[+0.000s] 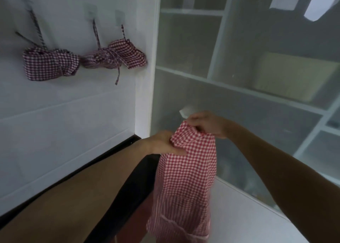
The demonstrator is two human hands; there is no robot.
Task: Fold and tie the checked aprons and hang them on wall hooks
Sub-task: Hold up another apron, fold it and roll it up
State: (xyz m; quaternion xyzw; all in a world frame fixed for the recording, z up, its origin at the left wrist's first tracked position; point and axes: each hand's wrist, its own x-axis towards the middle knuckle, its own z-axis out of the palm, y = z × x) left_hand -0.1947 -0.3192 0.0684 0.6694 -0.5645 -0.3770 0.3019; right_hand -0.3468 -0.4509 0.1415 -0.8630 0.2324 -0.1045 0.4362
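A red-and-white checked apron [185,172] hangs down in front of me, folded lengthwise. My left hand [163,143] grips its upper left edge, and my right hand [207,125] pinches its top corner. On the white wall to the upper left, two tied checked apron bundles hang by their straps: one at the left [49,64] and one to its right [117,56]. The straps run up to small clear wall hooks [90,10].
A frosted glass cabinet with white shelf frames [239,88] fills the right side, with a tan box [294,75] behind the glass. A black baseboard [103,156] runs along the foot of the wall. A white wall corner post [147,95] stands between wall and cabinet.
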